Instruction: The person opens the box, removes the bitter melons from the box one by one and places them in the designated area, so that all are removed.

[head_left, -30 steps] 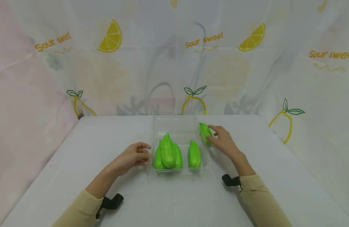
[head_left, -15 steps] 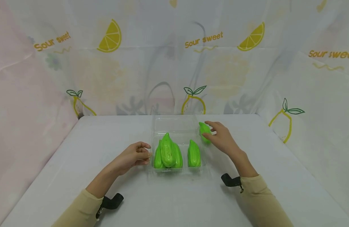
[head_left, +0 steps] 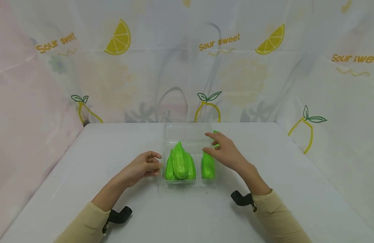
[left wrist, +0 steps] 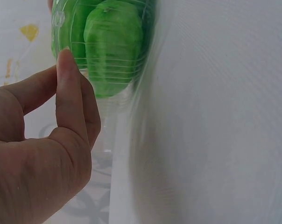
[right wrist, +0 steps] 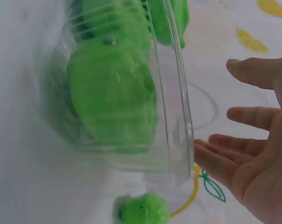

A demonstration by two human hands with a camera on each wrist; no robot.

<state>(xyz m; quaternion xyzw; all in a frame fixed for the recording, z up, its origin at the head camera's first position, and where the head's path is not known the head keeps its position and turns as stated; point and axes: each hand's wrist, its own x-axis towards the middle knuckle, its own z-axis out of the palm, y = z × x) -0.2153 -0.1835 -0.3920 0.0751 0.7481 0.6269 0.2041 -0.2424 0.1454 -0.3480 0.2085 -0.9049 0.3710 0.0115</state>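
Looks pretty far along tbh, four veggies (head_left: 180, 166) in the box (head_left: 180, 182) that the left hand (head_left: 140, 169) touches (can't tell if it's pinching), and one loose veggie (right wrist: 144, 210) left just past the right hand (head_left: 225, 152), which is empty with its fingers spread.

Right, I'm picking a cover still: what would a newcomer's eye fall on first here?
Probably the heap of bright green pieces in the left part of the clear container, central in the head view, beside a single green piece in its right part. Next comes the right hand, spread at the container's right side, partly hiding a loose green piece just outside it. The lemon-print cloth behind is striking too.
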